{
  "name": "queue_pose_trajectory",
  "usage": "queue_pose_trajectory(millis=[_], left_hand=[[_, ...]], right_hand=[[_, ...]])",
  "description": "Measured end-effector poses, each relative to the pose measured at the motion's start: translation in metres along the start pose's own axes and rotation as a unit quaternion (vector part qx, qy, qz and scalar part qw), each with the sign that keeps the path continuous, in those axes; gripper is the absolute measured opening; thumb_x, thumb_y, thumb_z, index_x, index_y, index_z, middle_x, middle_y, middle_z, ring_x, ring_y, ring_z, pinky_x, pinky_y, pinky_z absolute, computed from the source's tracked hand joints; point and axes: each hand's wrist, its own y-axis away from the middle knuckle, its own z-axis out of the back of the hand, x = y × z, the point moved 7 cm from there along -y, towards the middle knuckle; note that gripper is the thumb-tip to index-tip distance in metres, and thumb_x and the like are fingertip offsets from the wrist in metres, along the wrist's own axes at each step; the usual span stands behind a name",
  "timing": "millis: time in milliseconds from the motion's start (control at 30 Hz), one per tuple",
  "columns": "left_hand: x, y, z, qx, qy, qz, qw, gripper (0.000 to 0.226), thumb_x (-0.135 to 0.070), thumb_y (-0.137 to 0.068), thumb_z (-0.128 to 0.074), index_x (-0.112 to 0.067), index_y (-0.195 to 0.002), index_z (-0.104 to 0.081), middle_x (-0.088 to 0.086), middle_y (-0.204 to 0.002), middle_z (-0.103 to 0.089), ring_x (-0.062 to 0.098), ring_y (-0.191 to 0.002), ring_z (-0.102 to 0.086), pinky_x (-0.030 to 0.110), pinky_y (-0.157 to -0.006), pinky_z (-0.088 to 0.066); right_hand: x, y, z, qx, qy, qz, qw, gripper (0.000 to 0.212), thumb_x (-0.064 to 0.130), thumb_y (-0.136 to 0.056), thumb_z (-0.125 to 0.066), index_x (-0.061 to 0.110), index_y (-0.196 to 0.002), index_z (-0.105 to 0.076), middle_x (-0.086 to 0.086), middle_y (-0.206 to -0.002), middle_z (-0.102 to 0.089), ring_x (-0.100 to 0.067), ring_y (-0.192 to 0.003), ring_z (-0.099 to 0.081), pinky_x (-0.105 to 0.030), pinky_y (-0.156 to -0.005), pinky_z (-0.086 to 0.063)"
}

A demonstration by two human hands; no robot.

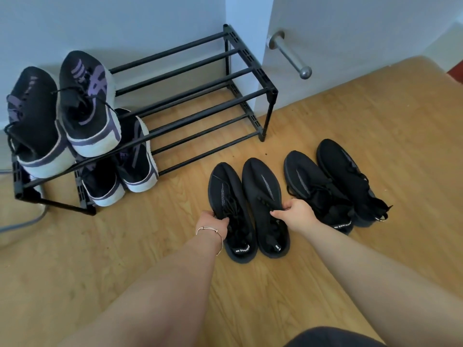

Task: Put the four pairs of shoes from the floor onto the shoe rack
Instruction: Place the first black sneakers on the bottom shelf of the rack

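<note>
A black two-tier metal shoe rack point(245, 95) stands against the wall. A black and purple pair point(62, 113) rests on the left of its top tier. Another such pair point(120, 169) sits below it on the lower tier. Two all-black pairs stand on the wooden floor in front. My left hand point(215, 222) grips the left shoe point(225, 186) of the nearer pair at its side. My right hand point(297, 212) holds the right shoe point(263, 186) of that pair at its opening. The other black pair point(333, 181) stands untouched to the right.
A metal door stop point(290, 55) sticks out from the white door at the right of the rack. A grey cable point(27, 221) curves on the floor at the far left. The right parts of both rack tiers hold no shoes.
</note>
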Motion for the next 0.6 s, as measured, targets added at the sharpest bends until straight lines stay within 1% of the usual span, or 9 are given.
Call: queue_pose_trajectory(millis=[33,100,167,233,300,367,433,533,600], left_hand=[[0.001,0.000,0.003,0.001,0.007,0.002,1.000,0.052,-0.024,-0.091,-0.070,-0.005,-0.134,-0.051,0.013,-0.116,-0.066,0.032,-0.105,-0.064,0.029,-0.087,-0.048],[-0.002,0.002,0.012,-0.001,0.042,0.005,0.999,0.058,-0.026,-0.087,-0.072,-0.006,-0.137,-0.049,0.015,-0.117,-0.067,0.035,-0.106,-0.067,0.039,-0.096,-0.055],[-0.006,0.006,0.021,-0.006,0.062,0.011,0.998,0.062,-0.028,-0.084,-0.074,-0.008,-0.138,-0.049,0.016,-0.116,-0.068,0.037,-0.107,-0.068,0.046,-0.096,-0.057],[-0.013,0.013,0.037,-0.021,0.080,0.011,0.997,0.064,-0.029,-0.083,-0.074,-0.009,-0.139,-0.048,0.016,-0.118,-0.067,0.038,-0.109,-0.068,0.048,-0.096,-0.057],[-0.023,0.024,0.056,-0.040,0.113,0.011,0.993,0.063,-0.027,-0.084,-0.075,-0.009,-0.138,-0.049,0.016,-0.121,-0.065,0.038,-0.111,-0.066,0.049,-0.097,-0.057],[-0.034,0.034,0.075,-0.056,0.125,0.009,0.991,0.058,-0.025,-0.084,-0.076,-0.009,-0.134,-0.051,0.015,-0.118,-0.064,0.038,-0.111,-0.065,0.049,-0.096,-0.057],[-0.041,0.035,0.089,-0.059,0.134,0.007,0.989,0.045,-0.023,-0.086,-0.074,-0.011,-0.124,-0.055,0.014,-0.109,-0.064,0.038,-0.109,-0.066,0.049,-0.096,-0.057],[-0.055,0.021,0.104,-0.059,0.147,0.008,0.987,0.048,-0.020,-0.090,-0.071,-0.007,-0.133,-0.056,0.012,-0.106,-0.064,0.039,-0.109,-0.066,0.049,-0.097,-0.057],[-0.060,-0.003,0.107,-0.053,0.148,0.006,0.988,0.050,-0.023,-0.090,-0.072,-0.008,-0.135,-0.056,0.012,-0.111,-0.066,0.038,-0.109,-0.066,0.048,-0.097,-0.057]], right_hand=[[0.004,0.001,0.001,0.004,0.005,0.002,1.000,0.033,0.030,-0.083,-0.078,0.001,-0.095,-0.069,-0.001,-0.082,-0.069,-0.021,-0.085,-0.067,-0.031,-0.073,-0.051],[0.015,0.004,0.004,0.014,0.014,0.012,1.000,0.034,0.032,-0.083,-0.078,0.001,-0.094,-0.071,-0.006,-0.086,-0.072,-0.023,-0.086,-0.068,-0.032,-0.072,-0.053],[0.033,0.008,0.009,0.021,0.017,0.030,0.999,0.035,0.033,-0.082,-0.078,0.001,-0.095,-0.070,-0.009,-0.089,-0.073,-0.025,-0.086,-0.069,-0.036,-0.076,-0.055],[0.053,0.011,0.016,0.027,0.016,0.042,0.999,0.038,0.035,-0.080,-0.079,0.003,-0.099,-0.070,-0.010,-0.091,-0.073,-0.027,-0.087,-0.069,-0.041,-0.081,-0.058],[0.073,0.014,0.024,0.037,0.015,0.049,0.998,0.039,0.038,-0.078,-0.080,0.008,-0.099,-0.069,-0.006,-0.093,-0.072,-0.024,-0.087,-0.069,-0.044,-0.084,-0.058],[0.096,0.016,0.031,0.044,0.020,0.064,0.997,0.036,0.041,-0.076,-0.080,0.012,-0.096,-0.069,-0.003,-0.091,-0.073,-0.022,-0.084,-0.068,-0.041,-0.081,-0.058],[0.119,0.018,0.034,0.054,0.031,0.078,0.995,0.034,0.043,-0.076,-0.079,0.014,-0.093,-0.069,-0.002,-0.089,-0.073,-0.020,-0.079,-0.067,-0.038,-0.077,-0.058],[0.145,0.013,0.031,0.049,0.034,0.087,0.994,0.026,0.038,-0.081,-0.078,0.015,-0.088,-0.066,0.000,-0.084,-0.070,-0.018,-0.074,-0.064,-0.033,-0.069,-0.054],[0.156,-0.001,0.023,0.043,0.044,0.086,0.994,0.024,0.038,-0.083,-0.077,0.018,-0.084,-0.064,0.001,-0.082,-0.068,-0.019,-0.074,-0.064,-0.033,-0.066,-0.051]])
